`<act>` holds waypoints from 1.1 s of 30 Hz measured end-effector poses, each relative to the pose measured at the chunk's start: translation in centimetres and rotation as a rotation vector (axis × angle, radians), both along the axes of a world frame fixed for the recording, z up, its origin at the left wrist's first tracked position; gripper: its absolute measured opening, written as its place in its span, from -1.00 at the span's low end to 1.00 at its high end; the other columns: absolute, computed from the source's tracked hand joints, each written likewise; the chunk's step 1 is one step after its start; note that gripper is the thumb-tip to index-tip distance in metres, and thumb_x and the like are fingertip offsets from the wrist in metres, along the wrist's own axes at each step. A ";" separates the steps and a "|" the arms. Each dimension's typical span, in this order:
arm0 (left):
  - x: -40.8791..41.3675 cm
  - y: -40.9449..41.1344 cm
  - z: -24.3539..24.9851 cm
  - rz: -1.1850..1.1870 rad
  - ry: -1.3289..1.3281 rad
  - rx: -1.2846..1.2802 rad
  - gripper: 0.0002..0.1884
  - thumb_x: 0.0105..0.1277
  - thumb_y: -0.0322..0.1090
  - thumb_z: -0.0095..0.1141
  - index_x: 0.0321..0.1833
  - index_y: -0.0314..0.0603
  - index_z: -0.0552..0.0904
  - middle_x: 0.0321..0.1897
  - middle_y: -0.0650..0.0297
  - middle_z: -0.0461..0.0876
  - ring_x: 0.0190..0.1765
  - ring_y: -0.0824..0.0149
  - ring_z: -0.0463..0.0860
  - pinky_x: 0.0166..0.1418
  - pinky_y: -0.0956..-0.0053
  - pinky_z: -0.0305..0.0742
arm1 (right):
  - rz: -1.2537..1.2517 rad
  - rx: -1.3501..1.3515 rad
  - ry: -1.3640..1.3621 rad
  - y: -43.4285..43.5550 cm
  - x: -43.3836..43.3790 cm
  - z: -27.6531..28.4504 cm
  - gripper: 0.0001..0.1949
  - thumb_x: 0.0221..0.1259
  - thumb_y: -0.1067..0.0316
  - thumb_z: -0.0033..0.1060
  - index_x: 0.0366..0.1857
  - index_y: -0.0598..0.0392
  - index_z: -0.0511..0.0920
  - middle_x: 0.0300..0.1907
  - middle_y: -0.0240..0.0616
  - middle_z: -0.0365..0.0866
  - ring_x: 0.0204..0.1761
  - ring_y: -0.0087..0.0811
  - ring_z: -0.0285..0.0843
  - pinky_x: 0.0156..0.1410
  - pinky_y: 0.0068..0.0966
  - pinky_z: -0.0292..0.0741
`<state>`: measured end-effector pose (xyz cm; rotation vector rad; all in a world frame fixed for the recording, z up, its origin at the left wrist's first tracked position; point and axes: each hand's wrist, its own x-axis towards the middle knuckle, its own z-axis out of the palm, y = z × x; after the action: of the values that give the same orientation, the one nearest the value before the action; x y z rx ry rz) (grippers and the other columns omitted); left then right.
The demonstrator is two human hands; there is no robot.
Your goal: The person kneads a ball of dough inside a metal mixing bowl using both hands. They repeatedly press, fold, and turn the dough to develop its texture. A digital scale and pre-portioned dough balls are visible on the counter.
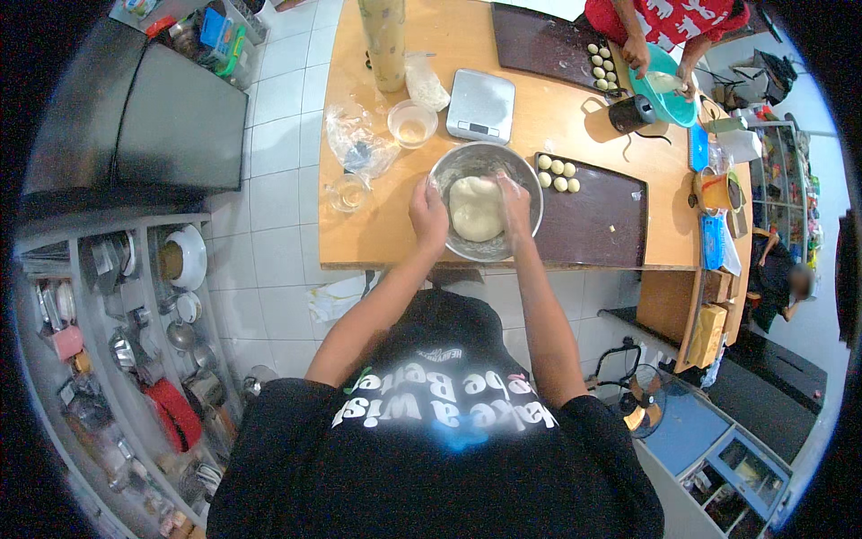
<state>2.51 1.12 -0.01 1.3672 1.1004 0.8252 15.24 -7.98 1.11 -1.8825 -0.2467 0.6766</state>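
Observation:
A steel mixing bowl stands at the table's front edge with a pale lump of dough inside. My left hand grips the bowl's left rim, its fingers against the outer wall. Over the right rim reaches my right hand, its fingers at the dough's right side; whether they grip the dough or just press it I cannot tell. To the right of the bowl, a dark baking tray carries several small dough balls near its far left corner.
A digital kitchen scale sits behind the bowl. Plastic tub, clear cup and plastic bag lie to the left. Across the table a co-worker's hands work at a turquoise basin, near another tray and a black pitcher.

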 end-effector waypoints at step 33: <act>-3.0 -3.7 0.4 -0.089 0.093 -0.055 -0.69 0.53 -0.33 -0.15 0.21 -0.34 0.46 -0.03 -0.05 0.64 0.04 -0.01 0.62 0.15 0.22 0.46 | 0.038 -0.455 -0.611 3.9 -1.3 -0.6 -0.39 0.48 -0.18 -0.28 -0.40 0.11 0.71 -0.42 0.03 0.71 -0.31 0.06 0.68 -0.09 -0.09 0.54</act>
<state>-0.51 -2.58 0.41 1.4096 1.1177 0.6682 13.96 -4.06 0.50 -2.4997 -0.5539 0.1631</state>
